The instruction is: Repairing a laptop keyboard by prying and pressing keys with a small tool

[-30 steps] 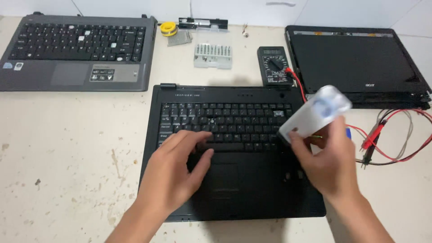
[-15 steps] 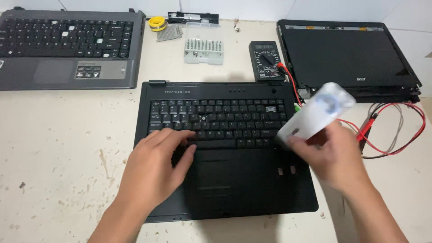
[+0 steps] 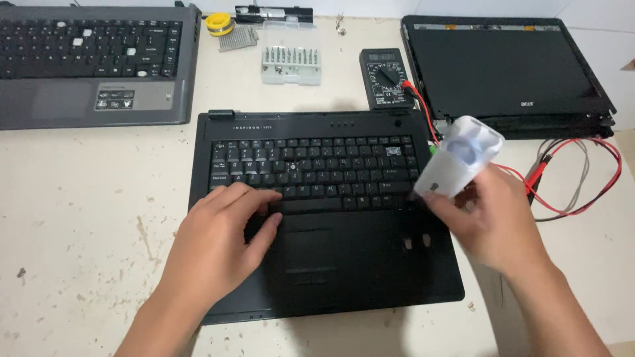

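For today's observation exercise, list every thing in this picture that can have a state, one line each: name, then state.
Black laptop base: lying flat, screen removed, keyboard in place.
Left hand: resting on the base, fingers on the lower keys.
Right hand: raised, gripping a white container.
White container: held tilted above the base's right edge.
Grey laptop base: flat, several keycaps missing.
Multimeter: leads plugged in.
Bit case: open.
Black laptop lid: lying flat.

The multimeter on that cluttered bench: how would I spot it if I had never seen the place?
Start from the black laptop base in the middle of the pale workbench, where the left hand rests. Look just past its back right corner, beside the detached laptop screen. The multimeter is the small dark box with a round dial, and red leads trail from it.
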